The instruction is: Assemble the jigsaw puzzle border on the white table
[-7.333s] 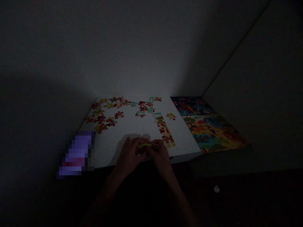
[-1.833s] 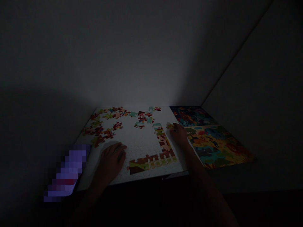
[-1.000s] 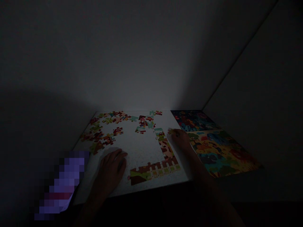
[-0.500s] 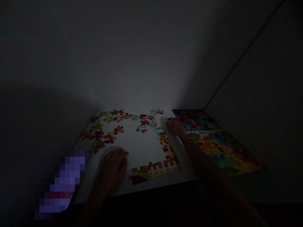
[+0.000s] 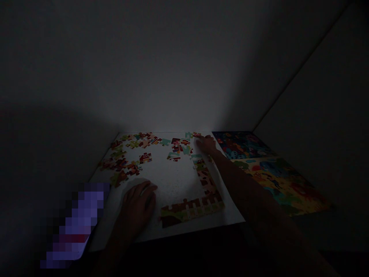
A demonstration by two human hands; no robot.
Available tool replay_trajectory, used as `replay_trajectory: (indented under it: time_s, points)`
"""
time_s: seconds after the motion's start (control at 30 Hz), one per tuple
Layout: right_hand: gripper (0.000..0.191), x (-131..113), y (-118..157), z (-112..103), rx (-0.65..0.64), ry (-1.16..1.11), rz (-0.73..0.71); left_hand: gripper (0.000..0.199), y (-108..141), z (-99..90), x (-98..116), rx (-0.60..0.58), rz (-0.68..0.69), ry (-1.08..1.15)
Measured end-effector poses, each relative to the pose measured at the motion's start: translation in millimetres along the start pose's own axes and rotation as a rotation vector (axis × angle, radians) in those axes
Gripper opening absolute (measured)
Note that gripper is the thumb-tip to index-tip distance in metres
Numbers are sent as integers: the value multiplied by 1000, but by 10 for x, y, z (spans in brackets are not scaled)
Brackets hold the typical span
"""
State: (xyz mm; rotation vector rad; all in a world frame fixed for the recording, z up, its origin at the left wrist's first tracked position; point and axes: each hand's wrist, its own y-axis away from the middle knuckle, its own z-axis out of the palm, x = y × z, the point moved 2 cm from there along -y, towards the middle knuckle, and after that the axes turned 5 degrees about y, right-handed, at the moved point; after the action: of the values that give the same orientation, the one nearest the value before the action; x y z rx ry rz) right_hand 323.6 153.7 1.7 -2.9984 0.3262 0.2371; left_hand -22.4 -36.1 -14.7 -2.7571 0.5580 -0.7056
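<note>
Reaching over the white tabletop (image 5: 174,179), your right hand (image 5: 206,144) has its bent fingertips at a small reddish puzzle piece (image 5: 197,134) near the far edge; it is too dark to tell whether they grip it. Your left hand (image 5: 140,201) rests palm down, fingers loosely bent and slightly apart, with nothing visible in its grasp, just left of the joined L-shaped section (image 5: 206,183). Loose pieces (image 5: 116,164) cluster toward the far left, and two colourful picture panels (image 5: 278,182) lie on the right.
</note>
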Motion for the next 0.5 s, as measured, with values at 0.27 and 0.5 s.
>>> replay_trajectory:
  time_s: [0.27,0.5]
  points:
    - [50,29,116,-23,-5,89,-27,33,-9,-14,12,-5,4,-7]
    - [49,187,226,-26,-13,135,-85,34,-18,-31,51,11,13,-14]
